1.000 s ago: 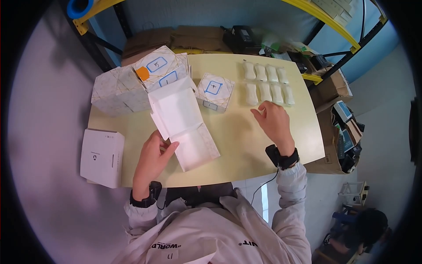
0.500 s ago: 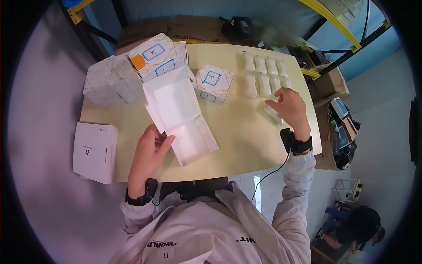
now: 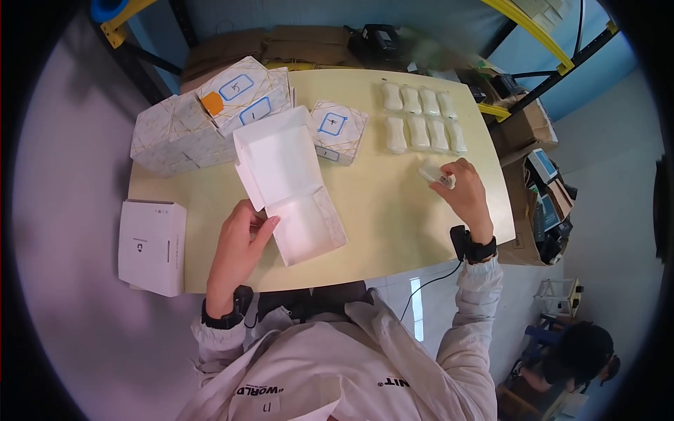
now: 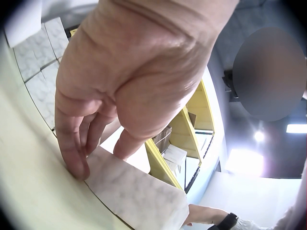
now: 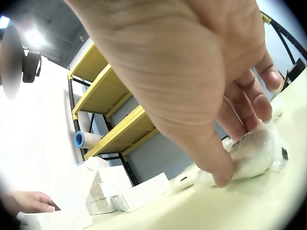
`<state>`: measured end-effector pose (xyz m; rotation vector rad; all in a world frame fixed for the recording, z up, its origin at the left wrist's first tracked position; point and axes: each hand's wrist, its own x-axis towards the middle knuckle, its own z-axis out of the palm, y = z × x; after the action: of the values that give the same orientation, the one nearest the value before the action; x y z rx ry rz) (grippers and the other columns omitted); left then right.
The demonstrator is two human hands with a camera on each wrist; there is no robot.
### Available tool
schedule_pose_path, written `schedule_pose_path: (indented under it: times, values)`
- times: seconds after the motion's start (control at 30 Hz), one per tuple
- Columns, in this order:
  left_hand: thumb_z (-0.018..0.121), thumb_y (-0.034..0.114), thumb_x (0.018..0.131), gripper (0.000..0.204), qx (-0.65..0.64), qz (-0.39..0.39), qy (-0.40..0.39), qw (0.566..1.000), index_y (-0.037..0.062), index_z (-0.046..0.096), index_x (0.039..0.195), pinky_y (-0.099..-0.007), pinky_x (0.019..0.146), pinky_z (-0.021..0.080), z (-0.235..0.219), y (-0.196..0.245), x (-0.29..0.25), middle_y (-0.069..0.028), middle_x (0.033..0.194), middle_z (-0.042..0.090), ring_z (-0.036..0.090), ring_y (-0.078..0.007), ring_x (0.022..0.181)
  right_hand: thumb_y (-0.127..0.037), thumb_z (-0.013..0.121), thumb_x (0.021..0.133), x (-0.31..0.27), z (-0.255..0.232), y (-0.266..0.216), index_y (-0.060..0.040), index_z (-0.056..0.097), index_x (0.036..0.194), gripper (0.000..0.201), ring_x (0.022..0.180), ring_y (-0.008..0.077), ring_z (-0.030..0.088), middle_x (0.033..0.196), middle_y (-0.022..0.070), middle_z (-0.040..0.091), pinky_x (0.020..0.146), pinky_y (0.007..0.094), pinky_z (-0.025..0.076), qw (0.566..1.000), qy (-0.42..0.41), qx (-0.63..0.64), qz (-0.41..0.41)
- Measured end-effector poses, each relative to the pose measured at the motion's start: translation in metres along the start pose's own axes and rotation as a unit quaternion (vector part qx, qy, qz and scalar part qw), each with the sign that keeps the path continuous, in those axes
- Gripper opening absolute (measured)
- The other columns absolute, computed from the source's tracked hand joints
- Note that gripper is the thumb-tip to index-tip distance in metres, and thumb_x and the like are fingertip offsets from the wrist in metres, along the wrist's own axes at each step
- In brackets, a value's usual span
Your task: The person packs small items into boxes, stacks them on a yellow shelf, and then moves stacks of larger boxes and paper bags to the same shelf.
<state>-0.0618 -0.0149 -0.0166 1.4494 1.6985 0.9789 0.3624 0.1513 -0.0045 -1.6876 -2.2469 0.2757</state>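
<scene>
My left hand point(image 3: 239, 245) pinches the near left wall of an open white box point(image 3: 307, 223), with the thumb over its edge and the fingers outside. The box's lid point(image 3: 281, 158) is raised and leans back toward the stacked boxes. In the left wrist view, thumb and fingers straddle the marbled side wall point(image 4: 139, 196). On the right, my right hand point(image 3: 465, 193) pinches one end of a white, narrow-waisted packet in clear wrap point(image 3: 430, 170). The right wrist view has this packet point(image 5: 256, 155) between thumb and fingers, low over the table. Two rows of similar packets point(image 3: 418, 133) lie just beyond.
Marbled boxes point(image 3: 189, 126) stand stacked at the back left, and a smaller marbled box point(image 3: 340, 125) sits at the back middle. A white carton point(image 3: 151, 245) is at the left edge. Beyond the table's right side, a full cardboard box point(image 3: 526, 217) stands near shelving.
My right hand moved right and toward me, onto a single packet. That packet now points forward-left from the fingers. The left hand keeps its hold on the box.
</scene>
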Motion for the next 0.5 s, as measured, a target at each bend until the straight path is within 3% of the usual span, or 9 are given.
schedule_pose_path:
  times: [0.23, 0.43, 0.5]
  values:
    - [0.072, 0.018, 0.108, 0.031, -0.02, 0.0, 0.004, 1.0, -0.0079, 0.061, 0.122, -0.0371, 0.079, 0.062, 0.011, 0.005, -0.002, -0.0172, 0.101, 0.073, 0.075, -0.0241, 0.089, -0.019, 0.088, 0.081, -0.001, 0.007, -0.001, 0.002, 0.074, 0.107, 0.036, 0.105, 0.0365, 0.067, 0.106, 0.0152, 0.069, 0.087, 0.0456, 0.057, 0.999, 0.002, 0.045, -0.002]
    - [0.076, 0.015, 0.104, 0.041, -0.034, 0.021, -0.016, 0.999, -0.0088, 0.056, 0.131, -0.0389, 0.088, 0.062, 0.016, 0.005, -0.007, -0.019, 0.109, 0.072, 0.075, -0.0264, 0.097, -0.019, 0.085, 0.079, -0.006, 0.015, -0.013, 0.002, 0.072, 0.102, 0.034, 0.103, 0.0358, 0.067, 0.103, 0.0147, 0.068, 0.084, 0.0456, 0.058, 0.999, 0.012, 0.048, -0.003]
    - [0.076, 0.011, 0.103, 0.045, -0.043, 0.01, -0.027, 0.999, -0.0044, 0.055, 0.14, -0.0372, 0.094, 0.06, 0.016, 0.005, -0.009, -0.0159, 0.114, 0.071, 0.072, -0.0228, 0.104, -0.019, 0.085, 0.078, -0.008, 0.018, -0.018, 0.0018, 0.071, 0.1, 0.033, 0.102, 0.0354, 0.067, 0.103, 0.0145, 0.068, 0.083, 0.0456, 0.058, 0.999, 0.023, 0.048, -0.01]
